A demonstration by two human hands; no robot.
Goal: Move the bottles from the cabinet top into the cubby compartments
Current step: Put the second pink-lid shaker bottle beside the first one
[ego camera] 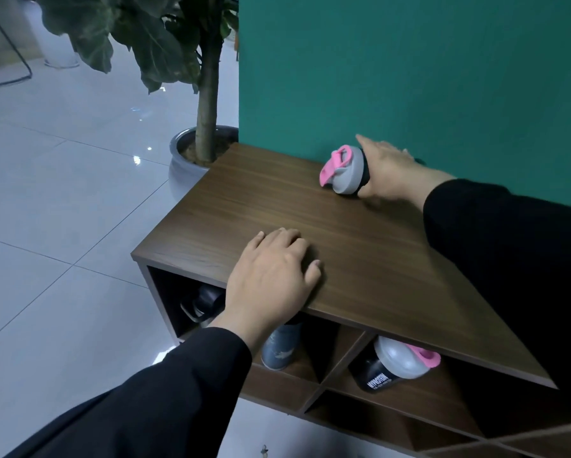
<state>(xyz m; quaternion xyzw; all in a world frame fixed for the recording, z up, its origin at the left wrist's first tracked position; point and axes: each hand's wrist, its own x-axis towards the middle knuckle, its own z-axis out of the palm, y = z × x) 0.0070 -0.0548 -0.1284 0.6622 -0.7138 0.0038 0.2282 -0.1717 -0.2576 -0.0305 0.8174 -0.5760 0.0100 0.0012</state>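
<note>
Gripping the shaker bottle [345, 173] on the cabinet top [310, 226], the right hand [389, 170] had its fingers wrapped over the dark body, thumb underneath near the wood. Bottle lay on its side close to the green wall [409, 67], grey lid and pink flip cap pointing left — lid touching the wooden surface.

Left hand [270, 276] rested palm down at the front edge of the cabinet top, fingers spread flat and loose, holding nothing. Both arms in black sleeves.

Cubby compartments below, upper row:
- left compartment held a dark bottle [204, 302], partly hidden by the left wrist
- next compartment held a blue-grey bottle [282, 345] standing upright, its top hidden behind the hand
- third compartment held a second shaker [393, 365] — black body with white lettering, grey lid, pink cap, tilted with the lid up toward the right.

Lower row of compartments showed only dark interiors from this angle.

Potted plant [208, 94] in a grey pot stood on the tiled floor [62, 193] just beside the cabinet's far left corner.
</note>
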